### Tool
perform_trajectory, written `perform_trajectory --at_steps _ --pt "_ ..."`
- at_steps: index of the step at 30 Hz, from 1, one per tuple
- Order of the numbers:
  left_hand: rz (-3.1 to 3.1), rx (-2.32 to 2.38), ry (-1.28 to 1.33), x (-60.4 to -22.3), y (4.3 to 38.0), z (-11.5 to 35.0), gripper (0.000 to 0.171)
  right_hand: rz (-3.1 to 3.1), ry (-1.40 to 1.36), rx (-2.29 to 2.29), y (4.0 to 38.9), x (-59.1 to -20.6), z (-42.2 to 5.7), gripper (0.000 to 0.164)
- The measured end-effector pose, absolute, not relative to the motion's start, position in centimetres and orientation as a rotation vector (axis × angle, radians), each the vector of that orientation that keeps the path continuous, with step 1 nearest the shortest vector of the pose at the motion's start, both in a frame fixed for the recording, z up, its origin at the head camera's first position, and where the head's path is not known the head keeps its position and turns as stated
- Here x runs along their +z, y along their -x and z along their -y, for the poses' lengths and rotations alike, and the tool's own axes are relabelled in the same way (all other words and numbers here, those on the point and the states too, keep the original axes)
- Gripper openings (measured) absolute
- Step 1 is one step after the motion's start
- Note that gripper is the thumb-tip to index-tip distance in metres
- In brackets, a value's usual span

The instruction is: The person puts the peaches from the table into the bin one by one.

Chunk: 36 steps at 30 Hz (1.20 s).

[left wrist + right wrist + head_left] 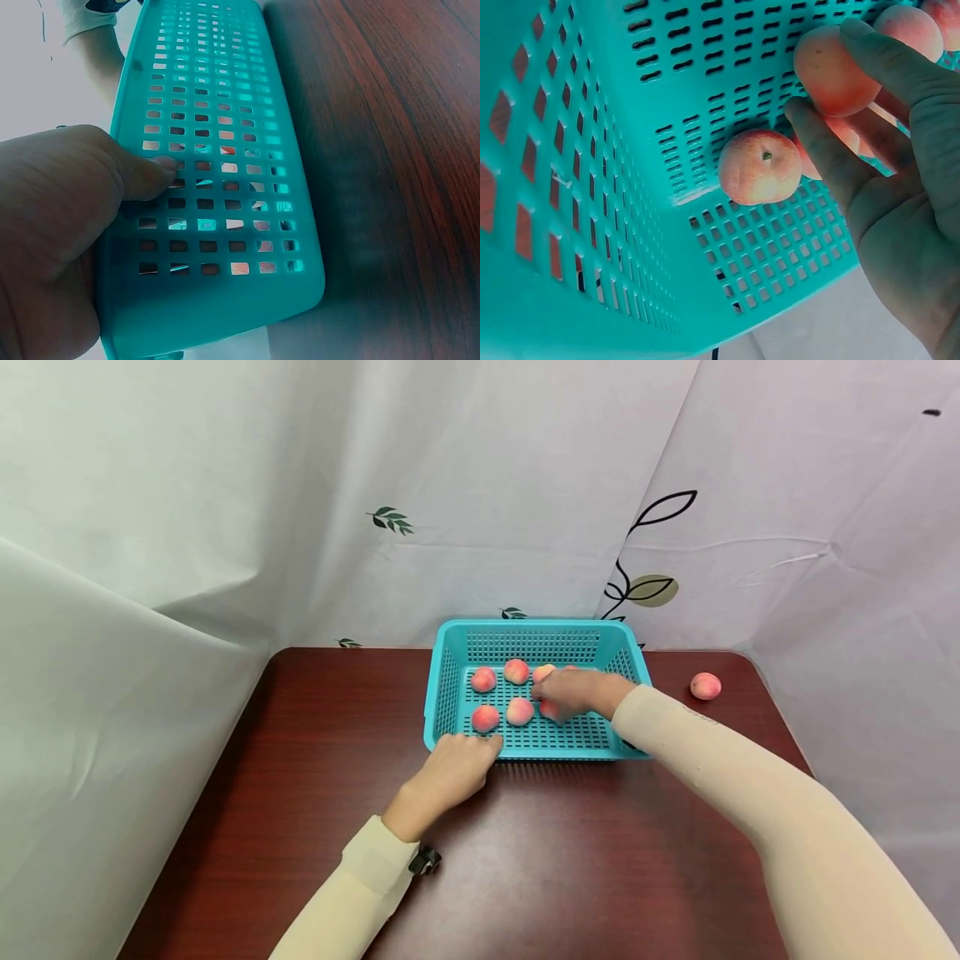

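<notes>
A turquoise plastic basket with slotted walls stands at the back of the table, several peaches spread over its floor. My left hand grips the basket's near rim toward its left side, with the thumb pressed against the outer wall. Inside the basket, my right hand pinches a peach between thumb and fingers. Beyond its index fingertip another peach lies on the basket floor, and the hand partly covers others in the head view.
One more peach lies on the dark wooden table, right of the basket. White curtains with leaf prints hang behind the table and along both sides. The right forearm crosses over the basket's right end.
</notes>
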<state>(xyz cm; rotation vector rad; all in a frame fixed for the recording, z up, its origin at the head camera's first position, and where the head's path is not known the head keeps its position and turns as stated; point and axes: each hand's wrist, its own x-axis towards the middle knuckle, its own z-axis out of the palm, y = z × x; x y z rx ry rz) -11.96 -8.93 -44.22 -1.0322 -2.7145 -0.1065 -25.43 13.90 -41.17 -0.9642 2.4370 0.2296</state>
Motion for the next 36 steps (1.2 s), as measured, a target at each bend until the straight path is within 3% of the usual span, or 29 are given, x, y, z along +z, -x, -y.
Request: perform_trajectory --at_steps 22,36 --pt "2.731 -0.097 1.035 -44.1 12.0 9.0 0.025 -2.438 0.902 0.159 25.0 -40.5 -14.3 0.037" --pt "2.734 -0.096 1.027 -44.2 12.0 8.9 0.024 -2.438 0.835 -0.027 24.9 -39.4 -15.6 0.058"
